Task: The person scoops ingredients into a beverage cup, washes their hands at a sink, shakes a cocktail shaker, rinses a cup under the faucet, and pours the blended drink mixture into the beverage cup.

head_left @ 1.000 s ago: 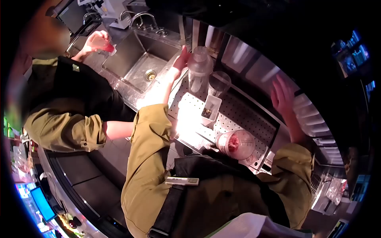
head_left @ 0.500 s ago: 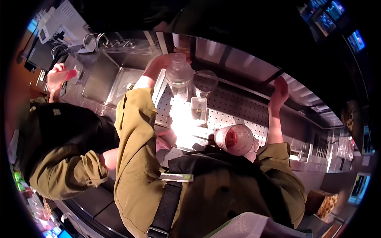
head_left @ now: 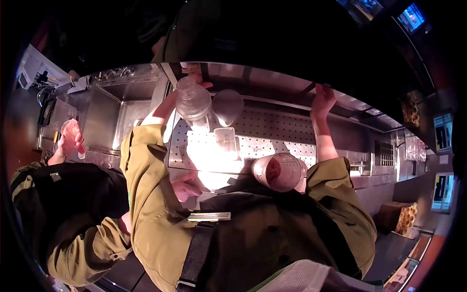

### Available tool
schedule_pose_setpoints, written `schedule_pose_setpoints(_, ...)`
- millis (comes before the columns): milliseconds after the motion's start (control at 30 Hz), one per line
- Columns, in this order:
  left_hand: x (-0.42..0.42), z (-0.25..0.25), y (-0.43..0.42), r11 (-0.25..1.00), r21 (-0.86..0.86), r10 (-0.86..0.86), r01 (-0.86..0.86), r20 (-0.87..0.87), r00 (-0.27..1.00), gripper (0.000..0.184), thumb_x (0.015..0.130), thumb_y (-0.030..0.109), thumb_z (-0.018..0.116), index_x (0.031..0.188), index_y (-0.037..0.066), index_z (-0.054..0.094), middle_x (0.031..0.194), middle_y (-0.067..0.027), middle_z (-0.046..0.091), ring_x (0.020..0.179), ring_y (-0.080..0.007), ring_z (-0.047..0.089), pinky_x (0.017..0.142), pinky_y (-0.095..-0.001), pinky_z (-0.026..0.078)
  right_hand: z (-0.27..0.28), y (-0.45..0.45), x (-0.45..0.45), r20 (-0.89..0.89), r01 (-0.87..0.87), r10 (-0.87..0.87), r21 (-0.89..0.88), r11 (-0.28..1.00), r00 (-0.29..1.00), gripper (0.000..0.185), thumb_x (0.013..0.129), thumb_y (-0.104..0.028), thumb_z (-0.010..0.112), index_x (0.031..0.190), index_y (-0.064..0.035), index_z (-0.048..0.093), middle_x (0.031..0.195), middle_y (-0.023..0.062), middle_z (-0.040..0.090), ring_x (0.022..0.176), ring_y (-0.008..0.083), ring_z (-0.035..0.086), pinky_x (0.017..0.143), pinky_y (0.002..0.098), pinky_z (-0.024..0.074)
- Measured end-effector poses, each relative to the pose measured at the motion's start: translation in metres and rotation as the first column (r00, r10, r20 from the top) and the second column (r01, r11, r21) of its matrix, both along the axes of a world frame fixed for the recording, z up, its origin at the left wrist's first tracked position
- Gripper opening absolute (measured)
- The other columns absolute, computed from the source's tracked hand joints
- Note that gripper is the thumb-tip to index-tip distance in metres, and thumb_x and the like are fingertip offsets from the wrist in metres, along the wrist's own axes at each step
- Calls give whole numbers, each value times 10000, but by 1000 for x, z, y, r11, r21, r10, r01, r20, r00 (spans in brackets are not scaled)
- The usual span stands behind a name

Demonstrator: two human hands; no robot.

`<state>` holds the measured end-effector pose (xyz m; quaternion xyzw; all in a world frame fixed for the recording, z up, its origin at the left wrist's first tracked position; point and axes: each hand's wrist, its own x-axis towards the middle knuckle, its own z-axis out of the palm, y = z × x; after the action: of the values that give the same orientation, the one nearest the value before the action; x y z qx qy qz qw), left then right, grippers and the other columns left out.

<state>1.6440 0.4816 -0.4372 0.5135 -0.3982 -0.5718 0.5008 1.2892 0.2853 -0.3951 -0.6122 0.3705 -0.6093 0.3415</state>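
Note:
My left hand (head_left: 201, 81) rests at the raised ledge, partly hidden behind a clear shaker-like bottle (head_left: 193, 101); the fingers that show are stretched out. My right hand (head_left: 323, 100) is at the same ledge (head_left: 294, 103) farther right, its fingers curled over the edge. Beside the bottle is an empty-looking clear cup (head_left: 228, 108). A small rectangular clear container (head_left: 225, 143) sits on the perforated metal tray (head_left: 277, 127). Close to my body, a large clear measuring cup (head_left: 287, 171) with red contents lies tilted.
On the left, a co-worker's hand (head_left: 72, 136) holds a clear cup-like item; their other hand (head_left: 184, 189) is by my left elbow. A steel sink (head_left: 101, 109) is at the back left. A box of cones (head_left: 407, 219) stands at the right. Bright glare covers part of the tray.
The whole view has shifted and turned slightly with my head. Both my hands stay at the ledge. The co-worker's raised hand has turned the item it holds.

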Motion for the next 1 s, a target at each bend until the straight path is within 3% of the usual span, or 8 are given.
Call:
schedule_pose_setpoints(33, -1, -1, 1, 1000, -1, 5, -5, 5, 1000, 328, 856, 154, 508, 1155, 22, 497, 1097, -77, 553, 1012, -155, 517, 883, -287, 418, 1, 0, 2, 9, 40, -39, -42, 998, 999, 203, 729, -56, 588, 570, 12, 482, 503, -60, 391, 547, 61, 319, 476, 245, 306)
schedule_pose_setpoints(167, -2, -1, 6, 999, -15, 29, -29, 17, 999, 326, 854, 153, 512, 1152, 21, 499, 1092, -76, 555, 1008, -153, 518, 880, -285, 419, -4, 0, -6, 91, -127, 116, 136, 983, 989, 117, 791, -38, 579, 894, 17, 585, 801, -5, 585, 729, 57, 482, 659, 199, 384)
schedule_pose_setpoints(267, 1, -1, 12, 998, -28, 57, -56, 28, 998, 325, 852, 152, 514, 1149, 21, 501, 1089, -75, 556, 1005, -152, 519, 878, -284, 419, -15, -6, -10, 153, -210, 203, 36, 977, 967, 85, 767, 6, 567, 850, 4, 584, 785, -18, 573, 712, 62, 476, 651, 203, 384)
schedule_pose_setpoints(300, 1, 0, 16, 997, -34, 66, -65, 32, 997, 325, 852, 151, 515, 1149, 20, 501, 1088, -75, 557, 1004, -152, 519, 877, -284, 419, -27, -10, -9, 233, -112, 91, 80, 990, 968, 72, 749, 15, 569, 817, -4, 580, 769, -27, 563, 705, 62, 470, 642, 201, 379)
schedule_pose_setpoints(433, 3, 2, 35, 993, -53, 109, -106, 42, 993, 323, 850, 150, 518, 1145, 20, 504, 1083, -74, 559, 1001, -150, 520, 875, -282, 420, -33, -24, -24, 137, -195, 173, 164, 967, 975, 53, 743, 6, 572, 794, -5, 580, 764, -34, 559, 702, 54, 456, 630, 201, 369)
schedule_pose_setpoints(733, 2, 1, 41, 985, -99, 149, -141, 75, 986, 320, 846, 147, 526, 1138, 19, 509, 1072, -71, 563, 992, -146, 523, 868, -279, 421, -42, -14, -27, -463, -261, 120, -255, 931, 878, 136, 790, -63, 590, 901, -15, 528, 754, 3, 546, 697, 83, 473, 656, 220, 396)
schedule_pose_setpoints(867, 2, 0, 21, 982, -127, 153, -140, 94, 984, 318, 844, 145, 529, 1135, 18, 511, 1067, -70, 565, 989, -144, 524, 866, -278, 421, -21, 8, -2, -366, -109, 48, -150, 983, 930, 141, 776, -85, 612, 850, -12, 516, 687, 27, 532, 670, 100, 468, 642, 228, 397)
schedule_pose_setpoints(1000, 2, -3, 11, 981, -140, 149, -134, 108, 983, 316, 842, 144, 532, 1132, 18, 513, 1062, -68, 567, 985, -143, 525, 863, -276, 422, -23, -3, -10, -332, -204, 138, -173, 963, 933, 162, 773, -98, 621, 850, 2, 520, 687, 32, 550, 654, 117, 477, 637, 243, 403)
